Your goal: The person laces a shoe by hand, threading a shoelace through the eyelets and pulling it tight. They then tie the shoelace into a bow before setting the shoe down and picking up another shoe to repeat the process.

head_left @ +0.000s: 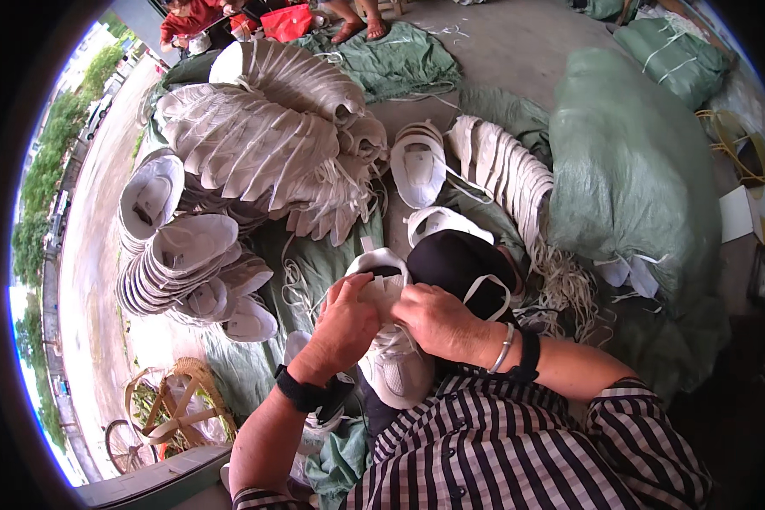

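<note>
Fingers hold pale shoe; nearby upper's dark marking illegible

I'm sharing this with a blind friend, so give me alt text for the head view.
A person's left hand and right hand hold a pale laced shoe near its tongue. Beyond, stacks of pale shoe uppers lie on green sheeting, with a bulging green sack to the right.

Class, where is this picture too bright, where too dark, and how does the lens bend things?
Head view: the outdoor ground at left is washed out; head view: the lower right falls nearly black; head view: fisheye distortion bows that ground's edge.
</note>
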`<state>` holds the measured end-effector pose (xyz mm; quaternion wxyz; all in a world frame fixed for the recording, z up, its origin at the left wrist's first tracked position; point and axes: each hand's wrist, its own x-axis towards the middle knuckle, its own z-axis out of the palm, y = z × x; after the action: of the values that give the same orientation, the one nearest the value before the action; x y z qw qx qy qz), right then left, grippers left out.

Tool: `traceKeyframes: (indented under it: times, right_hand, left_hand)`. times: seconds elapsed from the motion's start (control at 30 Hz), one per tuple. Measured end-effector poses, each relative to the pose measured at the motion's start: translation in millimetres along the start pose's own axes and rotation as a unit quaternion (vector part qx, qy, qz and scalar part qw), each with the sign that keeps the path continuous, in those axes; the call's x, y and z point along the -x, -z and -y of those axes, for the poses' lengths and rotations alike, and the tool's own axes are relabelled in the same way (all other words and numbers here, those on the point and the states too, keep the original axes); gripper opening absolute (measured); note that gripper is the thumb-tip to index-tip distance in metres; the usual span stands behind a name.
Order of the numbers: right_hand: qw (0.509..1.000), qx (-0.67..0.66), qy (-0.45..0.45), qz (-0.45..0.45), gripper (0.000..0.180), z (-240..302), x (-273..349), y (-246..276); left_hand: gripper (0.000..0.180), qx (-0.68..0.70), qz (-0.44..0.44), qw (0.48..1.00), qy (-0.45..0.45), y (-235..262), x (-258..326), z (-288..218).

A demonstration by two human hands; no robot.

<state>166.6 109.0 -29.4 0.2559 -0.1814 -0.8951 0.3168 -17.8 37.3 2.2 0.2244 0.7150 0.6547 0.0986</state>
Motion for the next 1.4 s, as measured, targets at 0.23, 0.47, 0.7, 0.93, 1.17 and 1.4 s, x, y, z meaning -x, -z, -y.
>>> traceKeyframes:
  times: [0.23,0.47,0.7,0.93,1.17,1.4]
  right_hand:
    - [0.985,-0.151,-0.051,-0.062,0.019,2,-2,-10]
    - [0.983,-0.151,-0.068,-0.084,0.008,1,-6,28]
    - [0.987,0.08,-0.081,0.117,0.024,12,2,17]
    - [0.99,-0.053,-0.104,0.082,0.019,11,1,23]
    - [0.847,-0.46,-0.236,0.124,0.021,-5,-3,50]
    - [0.489,-0.813,-0.194,-0.251,0.029,-165,102,177]
  left_hand:
    - [0.019,0.026,0.029,0.999,0.015,15,3,-17]
    - [0.014,0.004,-0.1,0.995,-0.014,3,10,-22]
    - [0.029,0.681,-0.07,0.715,0.141,10,46,-10]
    - [0.029,0.687,-0.136,0.708,0.086,-1,42,-7]
    - [0.034,0.704,-0.397,0.562,0.178,-4,30,45]
    - [0.024,0.672,-0.477,0.526,0.21,1,335,343]
